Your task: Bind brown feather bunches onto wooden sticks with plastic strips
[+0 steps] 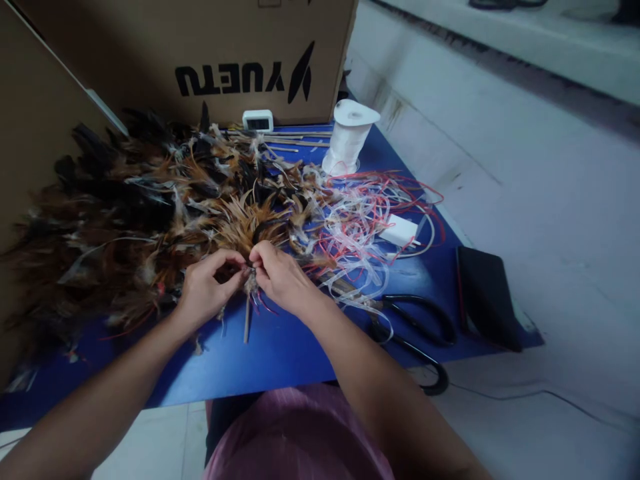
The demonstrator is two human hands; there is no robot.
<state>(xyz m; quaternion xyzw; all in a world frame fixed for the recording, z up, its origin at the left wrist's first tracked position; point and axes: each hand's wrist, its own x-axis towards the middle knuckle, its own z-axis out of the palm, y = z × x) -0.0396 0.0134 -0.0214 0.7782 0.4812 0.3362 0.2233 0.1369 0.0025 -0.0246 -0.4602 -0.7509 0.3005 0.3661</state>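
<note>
A bundle of brown feathers (245, 223) fans out away from me, its bases gathered around a thin stick (247, 323) that points toward my body. My left hand (213, 283) is closed in a pinch at the feather bases, thumb against fingertips. Right beside it, my right hand (280, 273) pinches the same spot, and the fingertips of both hands nearly touch. Dark red strands (263, 303) hang just below the right hand. What exactly lies between the fingertips is too small to make out.
Loose feathers (125, 213) heap on the left of the blue table (295, 357). To the right are tangled red and clear strips (355, 227), a white spool (350, 133), a white adapter (399, 230), black-handled scissors (425, 317) and a dark phone (487, 293). Cardboard (150, 40) stands behind.
</note>
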